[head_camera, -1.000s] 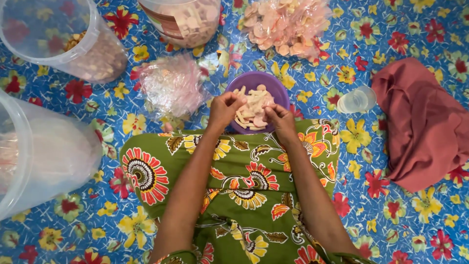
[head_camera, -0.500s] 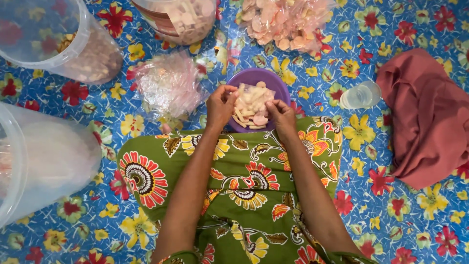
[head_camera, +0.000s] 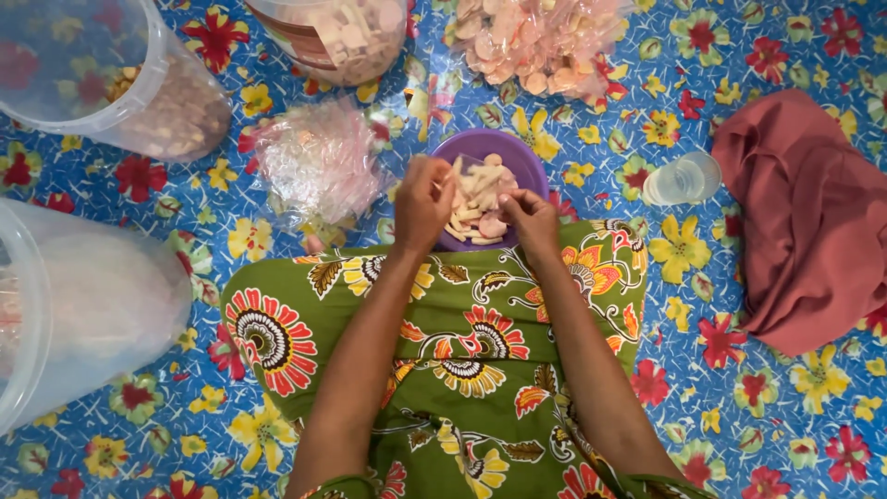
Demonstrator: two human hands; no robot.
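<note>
Purple plastic shows between the two hands: a round purple bowl (head_camera: 504, 152) sits on the floor just past the person's knees, holding pale cracker pieces (head_camera: 476, 203), some of them long sticks, some rounder chips. The left hand (head_camera: 423, 205) is over the bowl's near left edge, fingers curled around what looks like one or two of the sticks, which poke up beside the knuckles. The right hand (head_camera: 529, 220) rests at the near right rim, fingers bent inward toward the pile; whether it grips a piece I cannot tell. The bowl lies straight ahead of both hands, and most of the sticks run roughly away from the person, toward the far rim. The left hand reaches a little deeper into the bowl than the right.

Compared with a second ago, both hands have kept to the bowl's near edge, the left one now lifted slightly higher over the pile; the bowl itself has not shifted.

Around them, a green flowered cloth (head_camera: 462, 342) covers the lap. A crumpled clear bag (head_camera: 319, 166) lies left of the bowl, a bigger bag of pink crackers (head_camera: 536, 42) beyond it, and clear plastic tubs (head_camera: 139, 83) stand to the left. A small plastic cup (head_camera: 682, 178) and a reddish cloth (head_camera: 813, 212) lie to the right on the blue flowered floor mat (head_camera: 767, 397).
</note>
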